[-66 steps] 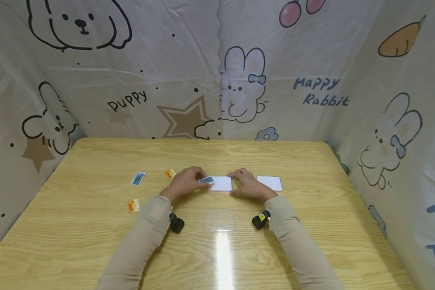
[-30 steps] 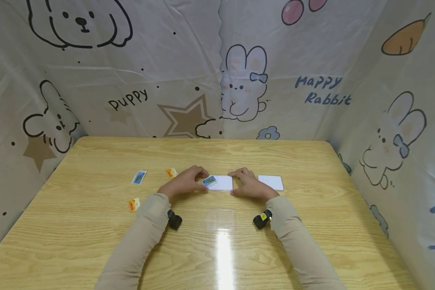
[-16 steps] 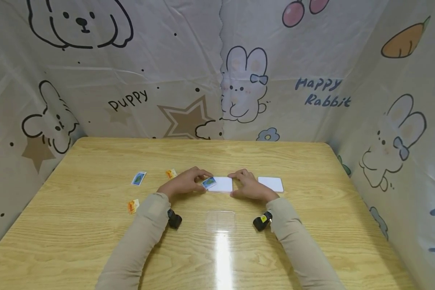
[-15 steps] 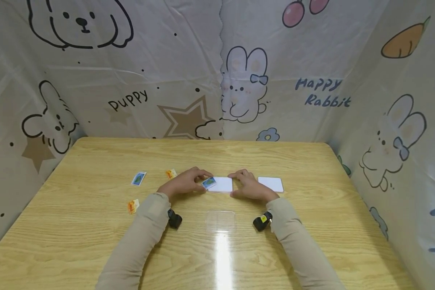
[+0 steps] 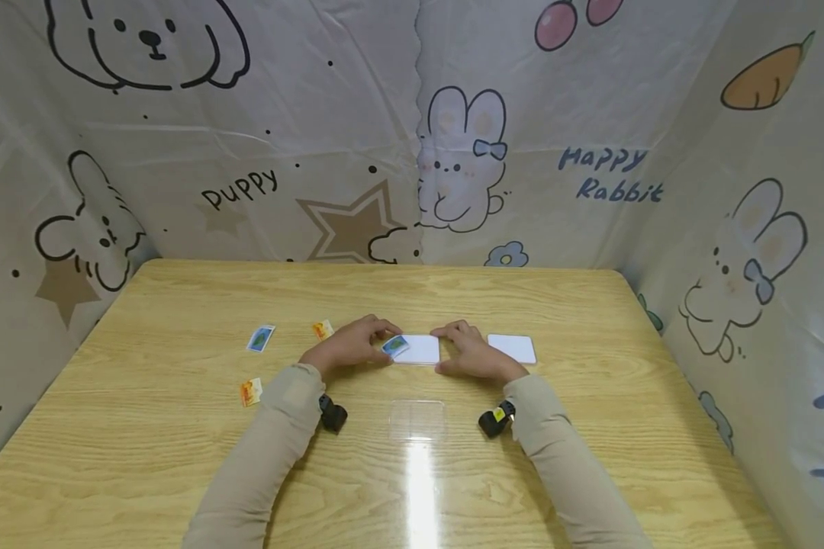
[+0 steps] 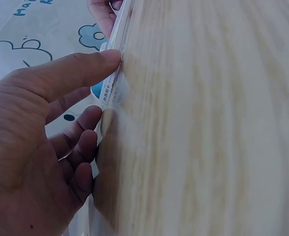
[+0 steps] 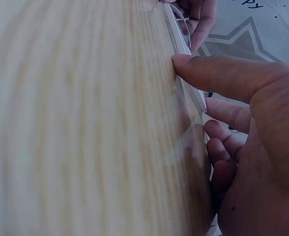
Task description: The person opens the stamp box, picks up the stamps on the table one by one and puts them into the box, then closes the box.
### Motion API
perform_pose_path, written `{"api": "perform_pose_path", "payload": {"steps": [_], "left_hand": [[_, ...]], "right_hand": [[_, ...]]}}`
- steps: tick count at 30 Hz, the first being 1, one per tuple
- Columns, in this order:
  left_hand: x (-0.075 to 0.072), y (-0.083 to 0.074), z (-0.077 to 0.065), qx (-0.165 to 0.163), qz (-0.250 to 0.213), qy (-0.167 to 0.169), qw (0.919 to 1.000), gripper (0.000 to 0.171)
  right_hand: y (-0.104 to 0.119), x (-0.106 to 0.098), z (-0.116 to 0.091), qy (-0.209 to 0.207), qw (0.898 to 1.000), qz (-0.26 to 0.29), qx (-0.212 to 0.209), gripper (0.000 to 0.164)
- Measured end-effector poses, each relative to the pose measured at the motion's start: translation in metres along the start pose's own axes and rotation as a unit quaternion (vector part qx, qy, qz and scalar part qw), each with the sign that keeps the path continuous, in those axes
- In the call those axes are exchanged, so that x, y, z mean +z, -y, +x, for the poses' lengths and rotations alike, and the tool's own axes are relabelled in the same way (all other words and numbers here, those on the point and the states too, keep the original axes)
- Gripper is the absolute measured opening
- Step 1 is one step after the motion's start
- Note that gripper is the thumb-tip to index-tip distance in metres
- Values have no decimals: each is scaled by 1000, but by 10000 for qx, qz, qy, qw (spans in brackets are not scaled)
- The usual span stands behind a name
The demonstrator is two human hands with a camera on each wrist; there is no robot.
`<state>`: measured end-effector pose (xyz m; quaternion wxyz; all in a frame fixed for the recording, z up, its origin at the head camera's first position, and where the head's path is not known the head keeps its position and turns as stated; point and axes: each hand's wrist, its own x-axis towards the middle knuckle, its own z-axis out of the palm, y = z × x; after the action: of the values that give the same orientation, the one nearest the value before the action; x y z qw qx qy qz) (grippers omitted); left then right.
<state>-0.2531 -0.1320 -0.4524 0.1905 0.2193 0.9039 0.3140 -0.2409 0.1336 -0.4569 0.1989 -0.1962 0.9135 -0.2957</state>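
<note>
My left grip [image 5: 352, 343] and right grip [image 5: 477, 355] clamped on white card [image 5: 422, 350], blue card [image 5: 395, 346] over its left end.

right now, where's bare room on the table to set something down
Free: the pale wooden table right of the outer white rectangular card, and between the beige sleeves, nearer than the clear plastic rectangle. Crowded: centre, left hand and right hand holding a second white card.
</note>
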Motion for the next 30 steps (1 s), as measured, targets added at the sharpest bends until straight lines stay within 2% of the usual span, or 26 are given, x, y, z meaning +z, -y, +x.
{"api": "perform_pose_path", "payload": {"steps": [6,13,23,30], "left_hand": [[-1,-1,-2,-105,-156,-109,9998,47],[2,0,0,-29,-217,-324,9992,39],[4,-2,2,-103,-333,-495,9982,36],[7,-6,4,-247,-6,-631,9977,37]], "right_hand": [[0,0,0,-19,10000,-3,-54,65],[0,1,0,-39,9999,41,-90,65],[0,0,-1,-45,9999,45,-130,66],[1,0,-2,-15,9999,33,-111,66]]}}
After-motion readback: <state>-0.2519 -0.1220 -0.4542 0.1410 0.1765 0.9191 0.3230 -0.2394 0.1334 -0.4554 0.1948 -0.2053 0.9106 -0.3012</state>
